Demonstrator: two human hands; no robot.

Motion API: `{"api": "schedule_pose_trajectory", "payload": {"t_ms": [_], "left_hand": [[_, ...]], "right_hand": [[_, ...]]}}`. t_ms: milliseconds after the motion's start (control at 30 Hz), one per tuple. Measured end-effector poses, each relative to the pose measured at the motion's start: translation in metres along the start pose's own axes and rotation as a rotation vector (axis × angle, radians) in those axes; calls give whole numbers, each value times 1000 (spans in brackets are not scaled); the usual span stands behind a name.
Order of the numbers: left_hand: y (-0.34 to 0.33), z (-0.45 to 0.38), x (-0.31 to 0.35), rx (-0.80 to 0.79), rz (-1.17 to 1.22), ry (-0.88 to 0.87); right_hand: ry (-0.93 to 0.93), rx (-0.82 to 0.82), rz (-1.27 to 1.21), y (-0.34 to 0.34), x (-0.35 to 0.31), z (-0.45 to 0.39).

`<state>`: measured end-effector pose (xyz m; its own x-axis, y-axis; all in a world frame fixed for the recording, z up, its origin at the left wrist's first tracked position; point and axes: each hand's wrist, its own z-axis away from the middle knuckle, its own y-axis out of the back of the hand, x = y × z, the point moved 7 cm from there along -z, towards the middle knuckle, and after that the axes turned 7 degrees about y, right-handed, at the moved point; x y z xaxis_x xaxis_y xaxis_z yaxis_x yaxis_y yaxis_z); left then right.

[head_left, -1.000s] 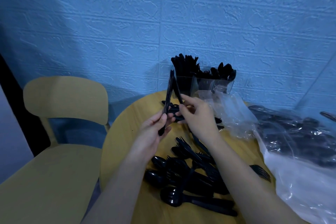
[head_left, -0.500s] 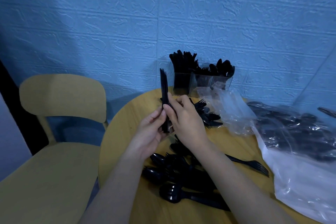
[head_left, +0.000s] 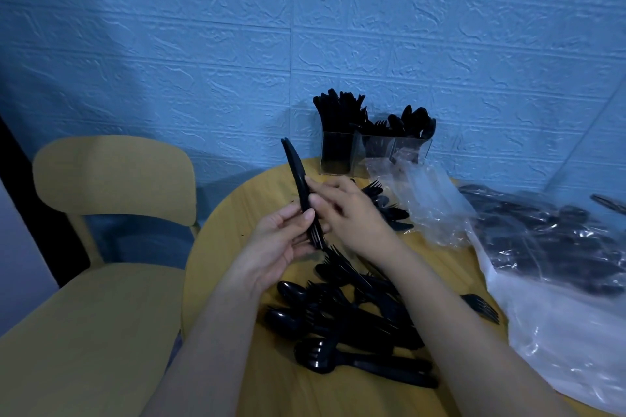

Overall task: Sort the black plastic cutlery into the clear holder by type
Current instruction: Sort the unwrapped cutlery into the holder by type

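Since half a second ago your bundle of knives (head_left: 298,179) has tipped from nearly upright to leaning left, tips toward the wall. Nearest you, loose spoons and forks (head_left: 352,325) lie heaped on the round wooden table (head_left: 237,213) beneath your forearms. Your left hand (head_left: 281,244) is raised palm-up, thumb and fingers gripping the bundle's lower end. Your right hand (head_left: 352,213) meets it from the right, thumb and fingertips pinching the handles. Farther back, the clear holder (head_left: 372,152) stands at the wall, its compartments crowded with black cutlery. Crumpled plastic bags (head_left: 528,247) lie to your right.
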<state>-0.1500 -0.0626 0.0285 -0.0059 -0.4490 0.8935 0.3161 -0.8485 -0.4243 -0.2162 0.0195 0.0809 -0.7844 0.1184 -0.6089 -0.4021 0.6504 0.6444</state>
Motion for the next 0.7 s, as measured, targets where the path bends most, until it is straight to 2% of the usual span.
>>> {"api": "schedule_pose_trajectory", "payload": {"t_ms": [33, 133, 200, 267, 467, 633, 700], "left_hand": [[3, 0, 1, 27, 8, -11], [19, -2, 4, 153, 109, -27], [27, -3, 3, 213, 173, -27], [29, -3, 3, 239, 199, -25], [29, -4, 2, 245, 194, -10], [28, -4, 2, 226, 165, -8], [27, -4, 2, 219, 156, -10]], "right_hand": [[-27, 38, 17, 12, 6, -3], [-172, 139, 272, 58, 31, -2], [-303, 47, 359, 62, 55, 2], [-347, -89, 435, 45, 71, 3], [-302, -246, 777, 13, 67, -11], [-119, -388, 676, 5, 59, -12], [-46, -462, 715, 2, 56, -11]]}}
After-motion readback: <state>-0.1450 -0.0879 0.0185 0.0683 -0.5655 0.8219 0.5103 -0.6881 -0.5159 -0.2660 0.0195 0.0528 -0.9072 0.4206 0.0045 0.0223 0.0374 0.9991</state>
